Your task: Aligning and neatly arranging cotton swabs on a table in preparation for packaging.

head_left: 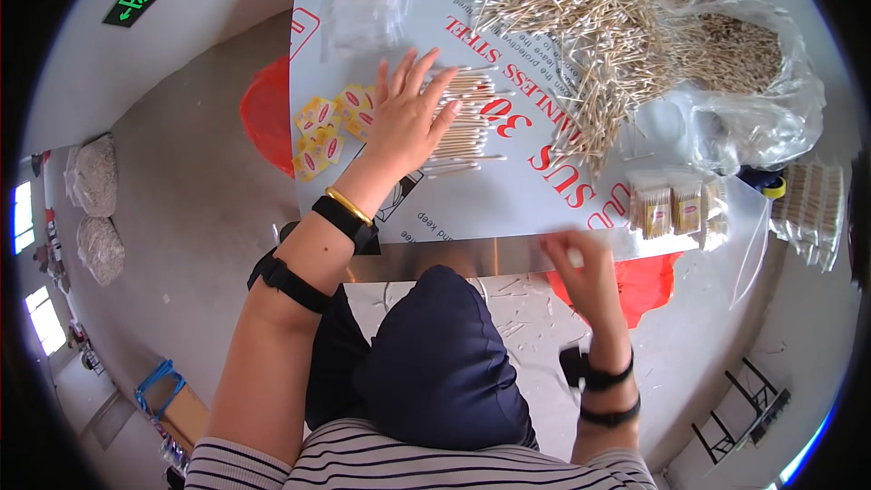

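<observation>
A: Where's the left hand (410, 118) rn?

B: Flat on the table (490, 209), fingers spread, palm down on a neat bunch of cotton swabs (467, 122). Not gripping, just pressing.

A: And the right hand (581, 259)?

B: Near the table's front edge, blurred. Can't tell if it's holding anything.

A: Other stuff?

B: Big loose swab pile (581, 54) w/ a clear bag (753, 63) on the far right, yellow labels (327, 132) just left of the left hand, packed swab packets (676, 204) by the right edge.
</observation>
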Demonstrator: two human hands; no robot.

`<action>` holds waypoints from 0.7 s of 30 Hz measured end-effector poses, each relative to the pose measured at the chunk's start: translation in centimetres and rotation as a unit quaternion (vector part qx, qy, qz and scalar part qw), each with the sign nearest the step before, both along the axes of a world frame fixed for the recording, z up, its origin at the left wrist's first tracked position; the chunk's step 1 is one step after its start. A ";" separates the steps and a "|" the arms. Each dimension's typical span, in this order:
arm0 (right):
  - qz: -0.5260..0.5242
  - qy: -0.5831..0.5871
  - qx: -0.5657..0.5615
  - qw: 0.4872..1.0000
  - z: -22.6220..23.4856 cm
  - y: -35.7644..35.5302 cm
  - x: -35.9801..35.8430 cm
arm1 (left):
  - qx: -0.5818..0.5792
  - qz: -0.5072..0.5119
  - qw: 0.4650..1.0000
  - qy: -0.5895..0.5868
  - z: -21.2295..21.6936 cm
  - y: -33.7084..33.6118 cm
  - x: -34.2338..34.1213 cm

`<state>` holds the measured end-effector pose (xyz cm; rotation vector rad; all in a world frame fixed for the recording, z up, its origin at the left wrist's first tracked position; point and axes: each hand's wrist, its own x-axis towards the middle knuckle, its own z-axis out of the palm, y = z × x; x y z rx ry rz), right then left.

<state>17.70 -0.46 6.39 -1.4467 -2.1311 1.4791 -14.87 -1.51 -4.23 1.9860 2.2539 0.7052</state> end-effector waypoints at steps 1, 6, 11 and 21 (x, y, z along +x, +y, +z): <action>0.026 0.046 0.125 0.991 -1.7 2.1 -2.3 | -0.004 -0.007 1.000 0.022 0.2 0.1 0.2; 0.085 0.045 0.332 0.938 -7.2 11.6 -11.2 | -0.004 -0.030 0.998 0.055 -0.1 1.6 1.4; 0.134 -0.078 0.406 0.901 -8.8 12.3 -13.6 | -0.014 -0.019 0.998 0.051 -0.3 1.3 1.1; 0.105 -0.044 0.361 0.926 -9.5 13.4 -13.2 | -0.026 -0.025 0.998 0.047 -0.3 1.3 1.1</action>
